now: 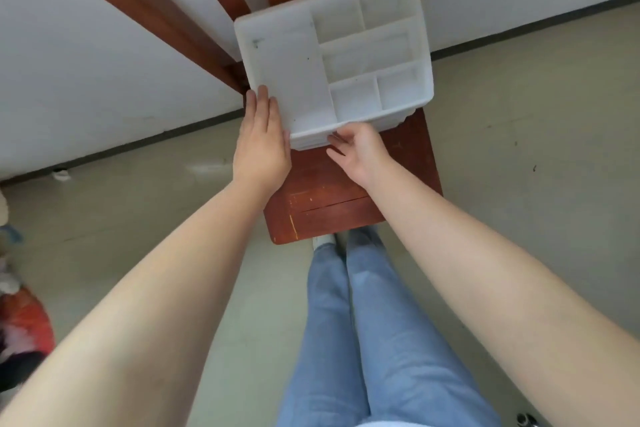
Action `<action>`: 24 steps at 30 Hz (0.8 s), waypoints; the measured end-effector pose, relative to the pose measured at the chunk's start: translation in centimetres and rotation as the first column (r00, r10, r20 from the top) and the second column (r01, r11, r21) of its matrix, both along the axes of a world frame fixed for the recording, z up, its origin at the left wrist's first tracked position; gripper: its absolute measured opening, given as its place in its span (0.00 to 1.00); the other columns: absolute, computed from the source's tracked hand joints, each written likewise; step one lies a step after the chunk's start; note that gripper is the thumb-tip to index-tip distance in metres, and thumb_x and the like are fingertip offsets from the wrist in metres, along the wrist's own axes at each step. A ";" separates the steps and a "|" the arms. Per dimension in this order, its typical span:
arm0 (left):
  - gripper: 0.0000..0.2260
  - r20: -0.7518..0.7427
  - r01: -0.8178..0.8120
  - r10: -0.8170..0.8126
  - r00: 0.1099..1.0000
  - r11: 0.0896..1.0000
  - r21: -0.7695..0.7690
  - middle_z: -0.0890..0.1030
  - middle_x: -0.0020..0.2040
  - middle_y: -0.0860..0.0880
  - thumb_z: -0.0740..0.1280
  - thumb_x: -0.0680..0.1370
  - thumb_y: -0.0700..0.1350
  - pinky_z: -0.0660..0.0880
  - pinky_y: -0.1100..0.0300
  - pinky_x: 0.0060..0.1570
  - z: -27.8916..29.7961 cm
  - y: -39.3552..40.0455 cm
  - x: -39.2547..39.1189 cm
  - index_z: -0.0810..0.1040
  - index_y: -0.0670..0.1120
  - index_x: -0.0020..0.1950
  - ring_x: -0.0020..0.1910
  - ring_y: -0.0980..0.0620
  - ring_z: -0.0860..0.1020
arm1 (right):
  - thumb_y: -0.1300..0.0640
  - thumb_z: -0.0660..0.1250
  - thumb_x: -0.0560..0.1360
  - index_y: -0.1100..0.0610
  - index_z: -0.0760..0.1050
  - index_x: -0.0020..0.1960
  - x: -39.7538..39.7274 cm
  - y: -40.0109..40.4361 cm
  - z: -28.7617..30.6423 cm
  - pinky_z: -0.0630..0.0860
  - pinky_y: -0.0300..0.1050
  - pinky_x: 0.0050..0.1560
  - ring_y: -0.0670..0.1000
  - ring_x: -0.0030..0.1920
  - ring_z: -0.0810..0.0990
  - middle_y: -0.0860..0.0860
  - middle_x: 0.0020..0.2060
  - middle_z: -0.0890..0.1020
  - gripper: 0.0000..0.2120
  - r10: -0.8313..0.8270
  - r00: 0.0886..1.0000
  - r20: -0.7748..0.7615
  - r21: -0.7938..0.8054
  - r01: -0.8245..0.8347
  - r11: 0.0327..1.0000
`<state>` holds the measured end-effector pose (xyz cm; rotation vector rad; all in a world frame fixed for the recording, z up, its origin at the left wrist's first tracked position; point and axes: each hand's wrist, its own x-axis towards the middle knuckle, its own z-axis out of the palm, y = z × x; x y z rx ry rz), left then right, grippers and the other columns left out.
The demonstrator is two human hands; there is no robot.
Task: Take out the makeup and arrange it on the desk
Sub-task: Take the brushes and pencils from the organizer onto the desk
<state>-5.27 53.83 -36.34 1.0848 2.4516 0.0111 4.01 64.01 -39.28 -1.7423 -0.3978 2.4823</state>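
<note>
Left hand (261, 146) lies flat against the white organizer (332, 59) at frame centre; right hand (358, 149) curls under its front. No makeup shows; tugging could slide it off the chair (325, 204).

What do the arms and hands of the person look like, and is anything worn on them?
Both arms are bare up to the edge of the picture: no sleeves are visible. The left hand and the right hand wear no gloves, and no ring, watch or bracelet shows on the fingers or wrists. No markings are visible on the forearms. Lower down, the person wears light blue jeans.
</note>
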 end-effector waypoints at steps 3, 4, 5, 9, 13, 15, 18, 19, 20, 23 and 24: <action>0.22 -0.011 -0.017 0.017 1.000 0.997 0.072 0.49 0.76 0.37 0.51 0.81 0.39 0.44 0.57 0.73 -1.4 -0.6 0.3 0.53 0.32 0.73 0.76 0.39 0.46 | 0.69 0.52 0.76 0.60 0.67 0.38 0.5 -0.5 -1.4 0.64 0.53 0.66 0.51 0.42 0.74 0.54 0.38 0.71 0.11 -0.160 0.985 -0.066 -0.068 0.155 0.986; 0.21 -0.012 -0.025 0.026 1.000 0.996 0.089 0.49 0.76 0.37 0.51 0.81 0.38 0.44 0.58 0.73 -1.6 -0.7 0.4 0.53 0.32 0.73 0.76 0.39 0.46 | 0.67 0.52 0.76 0.60 0.68 0.38 0.8 -0.6 -1.8 0.64 0.53 0.66 0.52 0.43 0.74 0.54 0.38 0.72 0.11 -0.164 0.983 -0.082 -0.068 0.159 0.985; 0.21 -0.010 -0.029 0.031 0.999 0.994 0.104 0.49 0.76 0.37 0.51 0.81 0.38 0.43 0.59 0.73 -1.8 -0.7 0.5 0.53 0.32 0.73 0.76 0.39 0.46 | 0.65 0.53 0.77 0.59 0.68 0.39 1.2 -0.7 -2.1 0.65 0.53 0.65 0.52 0.44 0.75 0.54 0.38 0.73 0.10 -0.153 0.984 -0.086 -0.060 0.148 0.987; 0.22 0.008 -0.011 0.011 1.000 0.995 0.102 0.47 0.76 0.37 0.51 0.81 0.38 0.39 0.65 0.69 -2.0 -0.9 0.4 0.51 0.33 0.73 0.76 0.40 0.44 | 0.55 0.58 0.78 0.54 0.69 0.47 3.6 -1.9 -3.3 0.68 0.50 0.59 0.51 0.45 0.75 0.54 0.44 0.74 0.04 -0.052 0.999 -0.008 -0.022 0.051 0.998; 0.23 0.029 0.010 -0.013 0.999 0.996 0.084 0.46 0.76 0.37 0.53 0.81 0.38 0.39 0.64 0.70 -1.9 -1.2 0.0 0.51 0.33 0.73 0.75 0.39 0.43 | 0.59 0.59 0.78 0.55 0.70 0.42 6.3 -3.5 -3.4 0.70 0.50 0.58 0.51 0.40 0.75 0.54 0.40 0.75 0.06 -0.010 0.997 0.071 -0.009 0.011 1.000; 0.24 0.055 0.010 -0.013 0.998 0.998 0.065 0.45 0.76 0.37 0.54 0.80 0.39 0.41 0.60 0.72 -1.9 -1.2 -0.2 0.50 0.33 0.74 0.75 0.39 0.43 | 0.61 0.58 0.78 0.56 0.69 0.41 7.3 -4.1 -3.1 0.70 0.50 0.58 0.51 0.39 0.75 0.54 0.38 0.75 0.07 0.008 0.995 0.098 -0.018 -0.007 1.000; 0.27 0.042 0.001 -0.005 0.999 0.995 0.096 0.49 0.75 0.34 0.58 0.78 0.37 0.47 0.52 0.73 -1.8 -1.6 0.5 0.51 0.32 0.73 0.75 0.36 0.47 | 0.63 0.58 0.78 0.57 0.69 0.41 8.3 -4.8 -2.7 0.70 0.50 0.59 0.52 0.38 0.76 0.54 0.38 0.75 0.08 0.062 0.989 0.138 -0.043 -0.057 0.997; 0.28 0.035 -0.035 0.031 0.999 0.993 0.116 0.50 0.75 0.34 0.59 0.77 0.36 0.50 0.51 0.73 -1.8 -1.9 1.3 0.51 0.32 0.73 0.75 0.36 0.49 | 0.63 0.58 0.78 0.57 0.68 0.40 8.5 -4.9 -2.7 0.70 0.50 0.59 0.52 0.38 0.76 0.54 0.37 0.75 0.08 0.077 0.985 0.154 -0.041 -0.071 0.997; 0.28 0.045 -0.100 0.095 0.994 0.987 0.124 0.50 0.75 0.34 0.59 0.77 0.36 0.53 0.52 0.72 -1.8 -2.3 2.3 0.50 0.32 0.73 0.75 0.37 0.50 | 0.63 0.58 0.78 0.57 0.68 0.40 8.5 -5.0 -2.6 0.70 0.50 0.59 0.52 0.38 0.76 0.54 0.37 0.75 0.08 0.087 0.982 0.165 -0.037 -0.082 0.996; 0.31 0.154 -0.363 0.363 0.919 0.931 -0.028 0.50 0.76 0.40 0.59 0.78 0.41 0.56 0.55 0.71 -2.1 -3.8 5.7 0.46 0.38 0.75 0.75 0.44 0.53 | 0.57 0.58 0.79 0.57 0.68 0.46 8.4 -4.7 -2.4 0.72 0.51 0.56 0.54 0.42 0.77 0.55 0.39 0.75 0.05 0.218 0.958 0.185 -0.035 -0.215 0.976; 0.30 0.185 -0.427 0.439 0.879 0.898 -0.105 0.54 0.75 0.40 0.59 0.79 0.42 0.59 0.54 0.69 -2.3 -4.1 6.5 0.47 0.39 0.75 0.74 0.44 0.57 | 0.53 0.57 0.79 0.57 0.68 0.49 8.4 -4.5 -2.1 0.73 0.51 0.53 0.55 0.44 0.78 0.55 0.40 0.76 0.08 0.335 0.924 0.183 -0.052 -0.331 0.942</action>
